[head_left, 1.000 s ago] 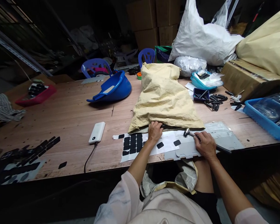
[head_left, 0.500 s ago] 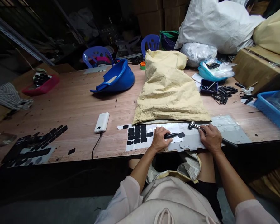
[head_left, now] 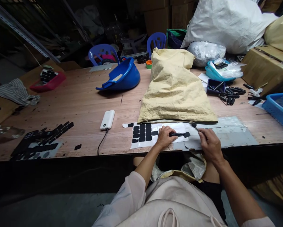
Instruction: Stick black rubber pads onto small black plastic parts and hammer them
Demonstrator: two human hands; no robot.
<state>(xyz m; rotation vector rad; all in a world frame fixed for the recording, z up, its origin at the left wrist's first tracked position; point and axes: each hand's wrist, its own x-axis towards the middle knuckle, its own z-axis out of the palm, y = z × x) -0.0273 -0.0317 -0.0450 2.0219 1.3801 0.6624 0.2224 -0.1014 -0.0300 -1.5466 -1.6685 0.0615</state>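
One slim black piece [head_left: 177, 134] was pinched in the left hand [head_left: 165, 137], low over a white sheet [head_left: 138, 145]; the right hand [head_left: 211, 145] was wrapped around one hammer [head_left: 194, 125], its head apart from the piece. Work on the piece seemed under way but unfinished (a judgement, not a certainty). Black pads [head_left: 142, 132] lay in one block of three columns, with three single ones near it.

Sack [head_left: 176, 88] on tbl [head_left: 84, 104], behind patch sheet [head_left: 143, 144]; pwr bank [head_left: 107, 119] L of sheet; carton [head_left: 268, 72] back R.
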